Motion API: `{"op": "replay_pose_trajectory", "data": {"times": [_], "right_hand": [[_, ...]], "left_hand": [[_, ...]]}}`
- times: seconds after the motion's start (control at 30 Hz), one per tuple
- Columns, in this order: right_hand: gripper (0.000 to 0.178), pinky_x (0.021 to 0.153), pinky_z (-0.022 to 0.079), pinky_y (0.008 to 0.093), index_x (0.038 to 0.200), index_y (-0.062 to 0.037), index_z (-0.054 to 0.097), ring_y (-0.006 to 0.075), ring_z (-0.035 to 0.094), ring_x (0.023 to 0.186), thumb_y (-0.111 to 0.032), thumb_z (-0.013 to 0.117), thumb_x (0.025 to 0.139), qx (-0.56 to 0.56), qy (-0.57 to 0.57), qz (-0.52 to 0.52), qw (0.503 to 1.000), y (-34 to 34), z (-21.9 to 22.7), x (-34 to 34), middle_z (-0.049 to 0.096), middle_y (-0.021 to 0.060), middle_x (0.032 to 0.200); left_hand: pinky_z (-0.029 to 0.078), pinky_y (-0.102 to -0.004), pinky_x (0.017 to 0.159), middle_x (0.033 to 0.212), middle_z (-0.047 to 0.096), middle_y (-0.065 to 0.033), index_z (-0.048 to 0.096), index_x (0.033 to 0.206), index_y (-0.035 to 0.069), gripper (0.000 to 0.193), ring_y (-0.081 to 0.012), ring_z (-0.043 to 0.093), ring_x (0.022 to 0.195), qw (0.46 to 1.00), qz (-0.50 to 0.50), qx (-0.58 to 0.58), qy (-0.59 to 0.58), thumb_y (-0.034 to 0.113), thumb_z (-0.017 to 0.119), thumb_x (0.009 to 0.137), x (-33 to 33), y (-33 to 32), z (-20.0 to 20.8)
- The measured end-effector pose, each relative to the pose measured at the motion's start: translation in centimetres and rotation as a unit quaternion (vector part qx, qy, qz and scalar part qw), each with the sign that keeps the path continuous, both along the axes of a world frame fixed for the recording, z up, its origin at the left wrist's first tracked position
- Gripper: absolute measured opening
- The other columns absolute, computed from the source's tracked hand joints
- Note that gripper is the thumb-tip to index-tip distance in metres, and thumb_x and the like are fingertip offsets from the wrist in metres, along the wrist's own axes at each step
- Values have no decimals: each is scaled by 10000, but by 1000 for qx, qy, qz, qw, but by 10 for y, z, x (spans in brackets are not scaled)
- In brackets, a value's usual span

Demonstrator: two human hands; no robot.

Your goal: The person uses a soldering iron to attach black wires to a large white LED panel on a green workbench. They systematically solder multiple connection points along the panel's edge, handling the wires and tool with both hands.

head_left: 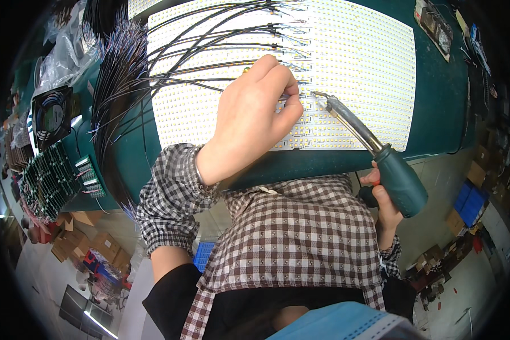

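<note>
A large white LED panel [362,68], set with rows of small yellow-white chips, lies on the green table. My left hand [249,110] rests over its middle strip, thumb and fingers pinched on the end of a thin black cable [201,85]; the wire tips between them are mostly hidden. In my right hand [386,207] is a soldering gun [399,178] with a dark green handle, gripped below the panel's front edge. Its tip points up and left, at the strip just right of my left fingertips. Several other black cables [209,35] end along the same strip farther up.
A thick bundle of black cables [116,85] with bared coloured ends lies left of the panel. Beyond it are a black fan [54,116], stacked green circuit boards [51,175] and clear plastic bags [68,56]. A flat packet [434,28] sits on the green table [436,107] at far right.
</note>
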State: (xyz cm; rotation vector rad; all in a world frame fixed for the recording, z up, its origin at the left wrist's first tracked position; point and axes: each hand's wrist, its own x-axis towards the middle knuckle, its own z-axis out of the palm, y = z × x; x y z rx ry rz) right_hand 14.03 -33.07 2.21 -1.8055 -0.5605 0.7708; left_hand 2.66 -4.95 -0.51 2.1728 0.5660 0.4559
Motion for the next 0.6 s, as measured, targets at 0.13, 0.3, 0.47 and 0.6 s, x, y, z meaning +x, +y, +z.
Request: {"op": "replay_pose_trajectory", "data": {"times": [0.13, 0.3, 0.47, 0.6], "right_hand": [[589, 819, 560, 379, 1284, 111, 488, 239, 664, 900, -224, 736, 867, 25, 50, -21, 998, 3, 3, 0, 664, 162, 998], [617, 824, 572, 368, 1331, 55, 464, 257, 673, 952, -182, 768, 849, 29, 82, -35, 996, 8, 9, 1, 672, 172, 1067], [553, 826, 558, 407, 1228, 122, 557, 280, 684, 894, -297, 682, 890, 23, 42, -19, 999, 10, 10, 2, 668, 203, 1020], [530, 806, 575, 395, 1211, 128, 564, 286, 671, 912, -279, 685, 893, 26, 51, -24, 998, 9, 10, 1, 653, 190, 1015]], "left_hand": [[475, -390, 563, 802, 551, -102, 577, 799, 41, 117, -300, 593, 647, 1000, -1, -1, 0, 35, 677, 739, 0, 0, 1], [487, -390, 597, 821, 558, -101, 592, 820, 41, 101, -293, 610, 684, 999, 0, -46, 14, 46, 676, 764, 0, 2, 7], [488, -403, 625, 844, 563, -102, 597, 819, 42, 101, -296, 611, 715, 999, -4, -25, 24, 56, 681, 766, 4, 1, 9], [472, -360, 602, 835, 555, -86, 603, 819, 40, 93, -253, 581, 692, 1000, 1, -21, 20, 50, 681, 769, 3, 0, 4]]}}
